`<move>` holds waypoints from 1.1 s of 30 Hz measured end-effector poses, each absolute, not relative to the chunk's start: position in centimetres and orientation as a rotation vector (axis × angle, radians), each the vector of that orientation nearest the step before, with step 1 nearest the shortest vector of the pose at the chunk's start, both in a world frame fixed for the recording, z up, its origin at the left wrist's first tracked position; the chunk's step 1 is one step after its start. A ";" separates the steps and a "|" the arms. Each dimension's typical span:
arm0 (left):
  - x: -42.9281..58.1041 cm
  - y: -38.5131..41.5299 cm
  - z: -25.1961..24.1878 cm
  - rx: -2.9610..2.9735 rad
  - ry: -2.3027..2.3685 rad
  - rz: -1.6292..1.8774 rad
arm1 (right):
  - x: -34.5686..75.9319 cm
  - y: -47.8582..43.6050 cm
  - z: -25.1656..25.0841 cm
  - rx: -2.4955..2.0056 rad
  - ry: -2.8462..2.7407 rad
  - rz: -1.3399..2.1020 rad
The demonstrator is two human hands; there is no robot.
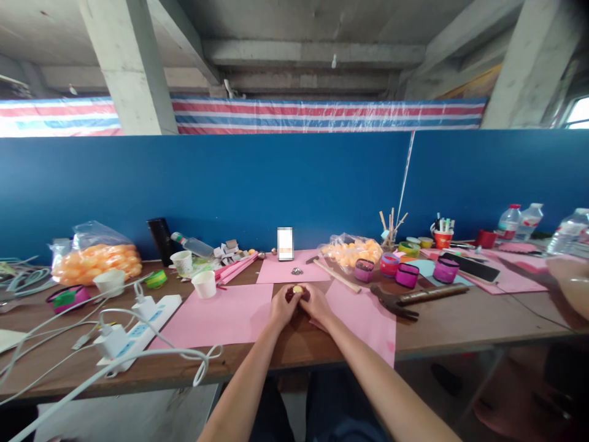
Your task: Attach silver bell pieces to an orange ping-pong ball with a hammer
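Note:
Both hands meet over the brown table near its front edge, between two pink sheets. My left hand (pixel 284 304) has its fingers curled round a small dark red thing with a round yellowish piece (pixel 297 289) on top. From the other side, my right hand (pixel 315 302) closes on the same thing. Much of it is hidden by the fingers. Just beyond the hands, a small heap of shiny metal bits (pixel 297 271) lies on a pink sheet (pixel 268 270). A phone (pixel 285 244) with a lit screen stands upright behind it.
A claw hammer (pixel 432 294) and a small wooden-handled hammer (pixel 338 275) lie to the right, near a bag of orange balls (pixel 356 250). Left are a white power strip (pixel 150 325) with loose cables, paper cups (pixel 205 285) and another bag of orange balls (pixel 99 261). A person's arm (pixel 570 282) shows far right.

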State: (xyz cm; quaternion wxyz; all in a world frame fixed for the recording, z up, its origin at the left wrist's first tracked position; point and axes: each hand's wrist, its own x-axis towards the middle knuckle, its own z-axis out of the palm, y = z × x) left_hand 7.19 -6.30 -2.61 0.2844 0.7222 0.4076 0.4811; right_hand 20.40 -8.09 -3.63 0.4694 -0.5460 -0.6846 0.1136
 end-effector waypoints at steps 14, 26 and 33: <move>7.3 -6.3 -2.8 1.931 1.100 1.279 | 20.4 -8.1 -3.7 -1.336 -1.679 0.275; 7.3 -5.8 -3.2 1.932 1.135 1.286 | 20.5 -8.0 -3.8 -1.313 -1.682 0.285; 7.2 -5.9 -3.1 1.979 1.120 1.269 | 20.4 -8.0 -3.7 -1.309 -1.680 0.290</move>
